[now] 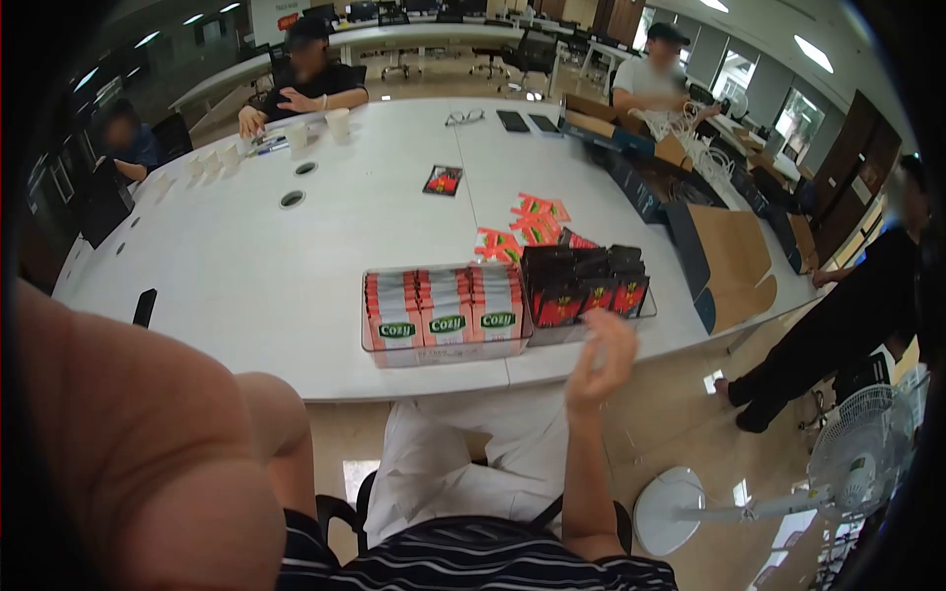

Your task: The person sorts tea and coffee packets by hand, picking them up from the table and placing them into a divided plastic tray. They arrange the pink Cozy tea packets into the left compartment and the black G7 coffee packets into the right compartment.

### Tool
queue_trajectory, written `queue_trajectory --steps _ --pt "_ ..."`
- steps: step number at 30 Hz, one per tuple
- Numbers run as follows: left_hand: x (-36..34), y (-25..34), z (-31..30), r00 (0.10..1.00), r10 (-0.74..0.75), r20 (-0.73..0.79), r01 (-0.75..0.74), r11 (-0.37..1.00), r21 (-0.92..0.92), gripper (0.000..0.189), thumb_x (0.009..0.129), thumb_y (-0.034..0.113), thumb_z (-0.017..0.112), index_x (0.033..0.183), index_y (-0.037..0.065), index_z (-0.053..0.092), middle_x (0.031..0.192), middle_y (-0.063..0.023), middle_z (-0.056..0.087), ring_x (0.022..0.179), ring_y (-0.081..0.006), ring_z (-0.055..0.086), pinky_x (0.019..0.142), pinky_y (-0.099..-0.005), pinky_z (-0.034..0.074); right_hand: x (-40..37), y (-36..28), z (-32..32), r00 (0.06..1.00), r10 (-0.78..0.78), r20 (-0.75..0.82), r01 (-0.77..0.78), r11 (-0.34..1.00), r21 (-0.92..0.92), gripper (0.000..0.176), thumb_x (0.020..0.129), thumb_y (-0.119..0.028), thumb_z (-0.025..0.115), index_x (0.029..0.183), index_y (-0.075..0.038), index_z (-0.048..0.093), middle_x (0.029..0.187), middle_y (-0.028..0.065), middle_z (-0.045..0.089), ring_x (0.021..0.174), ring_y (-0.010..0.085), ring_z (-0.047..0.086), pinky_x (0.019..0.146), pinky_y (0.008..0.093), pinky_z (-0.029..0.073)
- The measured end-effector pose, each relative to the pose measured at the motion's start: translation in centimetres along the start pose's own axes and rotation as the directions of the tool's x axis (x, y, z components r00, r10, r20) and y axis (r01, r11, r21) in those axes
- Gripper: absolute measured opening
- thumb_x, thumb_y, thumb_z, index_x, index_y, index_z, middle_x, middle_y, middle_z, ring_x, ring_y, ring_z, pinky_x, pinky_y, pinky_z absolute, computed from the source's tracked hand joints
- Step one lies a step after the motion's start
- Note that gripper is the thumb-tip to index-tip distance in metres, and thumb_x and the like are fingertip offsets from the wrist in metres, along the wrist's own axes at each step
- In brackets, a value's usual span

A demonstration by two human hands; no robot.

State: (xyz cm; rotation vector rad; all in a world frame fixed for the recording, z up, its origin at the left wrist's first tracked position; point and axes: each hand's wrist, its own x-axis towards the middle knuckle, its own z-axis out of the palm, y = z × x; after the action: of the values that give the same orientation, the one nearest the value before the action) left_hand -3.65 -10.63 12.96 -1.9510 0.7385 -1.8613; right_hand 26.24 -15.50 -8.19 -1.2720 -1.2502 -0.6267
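My right hand (603, 357) is raised at the table's near edge, fingers loosely bent and nothing visible in them. It is nearest to a clear bin (645, 310) holding black sachets with red pictures (588, 286). Left of it stands a second clear bin (443, 352) with upright rows of pink and white "Cozy" sachets (446, 305). My left hand (168, 443) looms very close to the camera at the left; its fingers cannot be made out. Behind the bins lie loose red-orange sachets (537, 222), and farther back a single black sachet (443, 179).
Paper cups (338, 124), glasses (465, 117) and phones (512, 121) lie across the white table (325, 236). Open cardboard boxes (724, 261) occupy the right side. Several people are around the table. A white fan (857, 453) stands on the floor at right.
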Motion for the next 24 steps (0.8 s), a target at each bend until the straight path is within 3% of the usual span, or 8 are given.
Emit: queue_trajectory --steps 3,5,10,12,14,16,17,24 --pt "0.1 -1.1 0.1 1.000 -0.013 0.000 0.013 1.000 -0.003 0.029 0.089 0.011 0.048 0.117 0.003 0.048 0.116 -0.0221 0.053 0.107 -0.0349 0.052 0.093 -0.0503 0.042 0.1 4.6 -1.1 0.949 0.136 -0.285 -0.178 0.976 -0.126 0.021 0.089 -0.008 0.052 0.107 0.002 0.056 0.110 0.0137 0.059 0.098 0.0264 0.056 0.091 0.0386 0.040" --pt "-0.2 -1.6 -0.1 0.999 -0.041 -0.004 0.041 0.999 0.002 0.028 0.089 0.011 0.048 0.116 0.004 0.049 0.117 -0.0217 0.052 0.107 -0.0349 0.052 0.094 -0.0506 0.041 0.8 7.9 -1.5 0.888 0.341 -0.309 -0.352 0.936 0.021 0.025 0.093 -0.012 0.048 0.113 0.001 0.052 0.113 0.0126 0.058 0.100 0.0222 0.056 0.091 0.0355 0.040" --pt "-5.0 -0.7 -1.4 0.942 -0.331 -0.052 0.334 0.939 0.087 0.026 0.090 0.012 0.046 0.115 0.005 0.050 0.117 -0.0209 0.052 0.108 -0.0350 0.051 0.095 -0.0513 0.040 1.0 12.6 -0.5 0.707 0.701 -0.089 -0.591 0.656 0.470 0.037 0.099 -0.026 0.038 0.120 0.003 0.050 0.114 0.0145 0.058 0.106 0.0202 0.055 0.095 0.0312 0.040" --pt "-9.4 0.8 -0.9 0.791 -0.606 -0.086 0.611 0.777 0.149 0.026 0.090 0.012 0.046 0.114 0.005 0.051 0.117 -0.0205 0.052 0.108 -0.0350 0.051 0.095 -0.0516 0.040 1.1 13.5 -0.6 0.697 0.716 0.026 -0.643 0.608 0.466 0.035 0.099 -0.023 0.039 0.119 0.004 0.051 0.114 0.0151 0.058 0.106 0.0195 0.055 0.094 0.0307 0.041" --pt "-14.1 3.4 1.6 0.437 -0.878 -0.193 0.896 0.406 0.182 0.027 0.093 0.010 0.041 0.115 0.000 0.054 0.118 -0.0199 0.054 0.113 -0.0284 0.052 0.096 -0.0414 0.042 0.2 14.4 -0.1 0.723 0.690 0.030 -0.659 0.677 0.329 0.043 0.101 -0.028 0.035 0.122 0.006 0.052 0.113 0.0121 0.059 0.103 0.0177 0.057 0.092 0.0277 0.042" --pt "-17.9 5.7 3.5 0.001 -0.968 -0.253 0.998 -0.016 0.064 0.034 0.094 0.010 0.043 0.126 0.000 0.048 0.132 -0.0153 0.049 0.123 -0.0253 0.045 0.101 -0.0360 0.036 0.3 13.8 -0.4 0.720 0.692 0.056 -0.674 0.677 0.295 0.043 0.100 -0.027 0.035 0.121 0.006 0.052 0.114 0.0124 0.059 0.104 0.0176 0.057 0.092 0.0278 0.041" --pt "-19.9 6.9 3.9 -0.104 -0.974 -0.203 0.993 -0.113 0.035 0.040 0.095 0.014 0.041 0.133 0.000 0.041 0.140 -0.0132 0.041 0.128 -0.0268 0.040 0.104 -0.0384 0.033 0.3 13.6 -0.5 0.716 0.695 0.067 -0.683 0.675 0.279 0.043 0.100 -0.027 0.035 0.121 0.006 0.052 0.114 0.0125 0.059 0.104 0.0176 0.056 0.092 0.0278 0.041" --pt "-21.1 9.4 5.5 -0.300 -0.954 -0.016 0.951 -0.298 -0.082 0.062 0.097 0.026 0.039 0.147 0.006 0.009 0.147 -0.0209 0.023 0.136 -0.0297 0.026 0.111 -0.0395 0.018 0.6 12.7 -0.7 0.704 0.706 0.085 -0.683 0.639 0.354 0.041 0.100 -0.022 0.033 0.124 0.007 0.048 0.117 0.0156 0.058 0.107 0.0189 0.056 0.092 0.0292 0.042"
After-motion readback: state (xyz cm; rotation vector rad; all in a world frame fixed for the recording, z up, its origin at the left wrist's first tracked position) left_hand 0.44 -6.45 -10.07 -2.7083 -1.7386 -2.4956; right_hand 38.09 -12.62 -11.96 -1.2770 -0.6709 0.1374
